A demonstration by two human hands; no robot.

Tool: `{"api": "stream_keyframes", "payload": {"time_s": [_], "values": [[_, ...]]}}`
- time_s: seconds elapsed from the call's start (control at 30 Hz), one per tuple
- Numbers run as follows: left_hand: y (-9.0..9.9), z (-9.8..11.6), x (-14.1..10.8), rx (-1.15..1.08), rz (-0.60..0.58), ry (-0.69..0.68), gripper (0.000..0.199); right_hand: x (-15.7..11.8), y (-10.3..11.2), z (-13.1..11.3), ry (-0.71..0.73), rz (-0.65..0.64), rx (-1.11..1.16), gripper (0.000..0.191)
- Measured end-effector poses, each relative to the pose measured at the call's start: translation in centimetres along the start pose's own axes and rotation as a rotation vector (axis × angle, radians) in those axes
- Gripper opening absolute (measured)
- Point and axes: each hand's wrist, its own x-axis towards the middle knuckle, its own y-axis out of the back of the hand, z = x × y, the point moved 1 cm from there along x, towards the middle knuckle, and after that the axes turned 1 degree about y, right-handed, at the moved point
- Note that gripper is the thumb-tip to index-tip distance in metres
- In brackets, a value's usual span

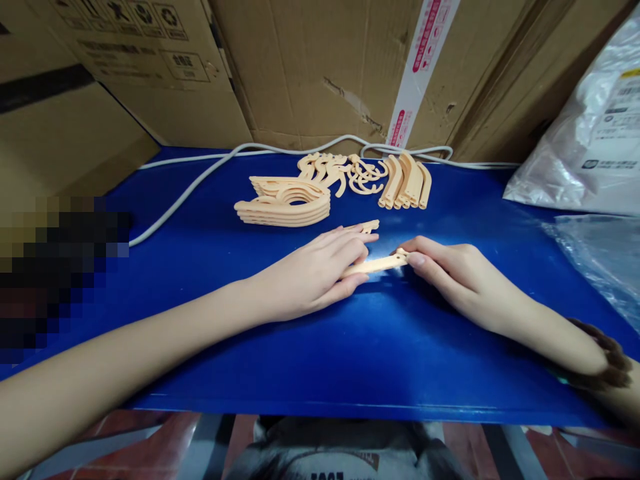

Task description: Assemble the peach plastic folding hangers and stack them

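A long beige plastic piece (379,264) lies nearly level just above or on the blue table, between my two hands. My left hand (320,270) holds its left part, thumb below and fingers over the top, hiding that end. At its right end, which has small holes, my right hand (445,273) pinches with thumb and forefinger, near a small knob-like part. Another beige piece (370,227) shows just beyond my left fingertips, partly covered by them. Behind my left hand sits a stack of beige hanger-shaped frames (285,212).
Farther back on the blue table (320,373) lie a pile of beige hooks (364,177) and several curved beige arms (407,183). A white cable (185,197) runs along the back. Cardboard boxes (310,73) stand behind, and a plastic-wrapped package (575,147) is at the right.
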Motion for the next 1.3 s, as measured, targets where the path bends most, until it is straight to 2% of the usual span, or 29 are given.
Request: {"api": "stream_keyframes", "payload": {"time_s": [0.27, 0.47, 0.63, 1.3], "values": [[-0.15, -0.28, -0.16, 0.002, 0.007, 0.003, 0.013, 0.04, 0.03, -0.17, 0.0, -0.032, 0.055, 0.036], [-0.29, -0.3, -0.23, 0.111, -0.02, -0.042, 0.023, -0.07, -0.05, -0.18, -0.005, -0.048, 0.103, 0.033], [-0.43, -0.48, -0.23, 0.13, -0.025, -0.043, 0.024, -0.16, -0.31, -0.18, 0.027, -0.039, 0.035, 0.033], [-0.64, -0.48, -0.28, 0.187, -0.057, -0.022, 0.028, -0.37, -0.6, -0.15, -0.007, -0.073, -0.136, 0.038]]}}
